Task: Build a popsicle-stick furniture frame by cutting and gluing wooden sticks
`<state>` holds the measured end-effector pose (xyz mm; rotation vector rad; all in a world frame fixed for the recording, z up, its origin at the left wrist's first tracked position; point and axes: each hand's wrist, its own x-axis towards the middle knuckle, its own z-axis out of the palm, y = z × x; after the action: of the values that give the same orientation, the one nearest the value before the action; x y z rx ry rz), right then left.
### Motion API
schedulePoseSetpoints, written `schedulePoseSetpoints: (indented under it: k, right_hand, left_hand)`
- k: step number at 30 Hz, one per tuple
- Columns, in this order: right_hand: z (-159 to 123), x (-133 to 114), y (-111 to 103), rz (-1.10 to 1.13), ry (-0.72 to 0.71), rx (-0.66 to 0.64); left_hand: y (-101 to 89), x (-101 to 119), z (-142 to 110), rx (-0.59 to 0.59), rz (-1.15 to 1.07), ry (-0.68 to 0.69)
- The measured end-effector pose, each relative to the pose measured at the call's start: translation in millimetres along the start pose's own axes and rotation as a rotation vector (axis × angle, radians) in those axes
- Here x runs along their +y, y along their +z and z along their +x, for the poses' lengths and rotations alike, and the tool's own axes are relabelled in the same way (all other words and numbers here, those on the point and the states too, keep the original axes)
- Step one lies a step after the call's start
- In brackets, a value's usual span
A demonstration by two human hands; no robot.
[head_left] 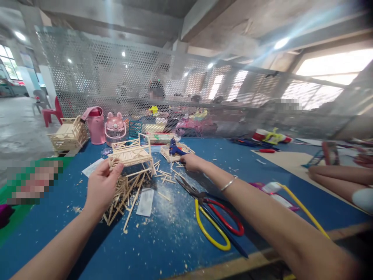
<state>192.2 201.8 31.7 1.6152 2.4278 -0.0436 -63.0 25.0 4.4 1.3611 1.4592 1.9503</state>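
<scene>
My left hand (102, 184) is closed on the near left corner of a small bed-shaped model (131, 153) built from thin wooden sticks, held above the table. My right hand (192, 162) is closed round the handle of a blue glue gun (175, 147), a short way right of the model. A small stick frame (188, 151) lies behind the gun, partly hidden. Beneath the model spreads a heap of loose wooden sticks (124, 196). Scissors (204, 202) with one yellow and one red handle lie open below my right wrist.
On the blue table (116, 249) lies a white paper piece (145, 202) among wood crumbs. Another stick model (68, 134), a pink bottle holder (96, 126) and a pink cup (115, 130) stand back left. A perforated metal screen (116, 85) rises behind. Another person's arms (340, 182) rest at right.
</scene>
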Motion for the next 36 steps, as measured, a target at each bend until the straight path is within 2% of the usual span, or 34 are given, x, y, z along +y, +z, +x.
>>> schedulePoseSetpoints:
  k: [9, 15, 21, 25, 31, 36]
  right_hand:
    - [4.1, -30.3, 7.6, 0.102, -0.314, 0.100]
    - [9.6, -27.3, 11.6, 0.028, -0.222, 0.283]
    - [18.1, -41.7, 19.2, -0.065, -0.324, 0.263]
    - [17.9, -52.0, 15.4, -0.070, -0.394, 0.228]
    - [13.6, -34.3, 5.6, -0.142, -0.305, 0.310]
    - [17.0, -34.5, 10.4, -0.261, -0.331, 0.281]
  left_hand:
    - [1.9, 3.6, -1.2, -0.006, 0.032, -0.022]
    - [0.8, 2.9, -0.6, -0.005, 0.038, -0.026]
    - [0.8, 0.2, 0.7, -0.009, 0.026, -0.024]
    - [-0.3, -1.3, 1.5, 0.007, 0.016, -0.044]
    - [-0.5, -1.8, 2.7, 0.035, -0.013, -0.063]
    - [0.1, -0.6, 2.7, 0.036, -0.027, -0.049]
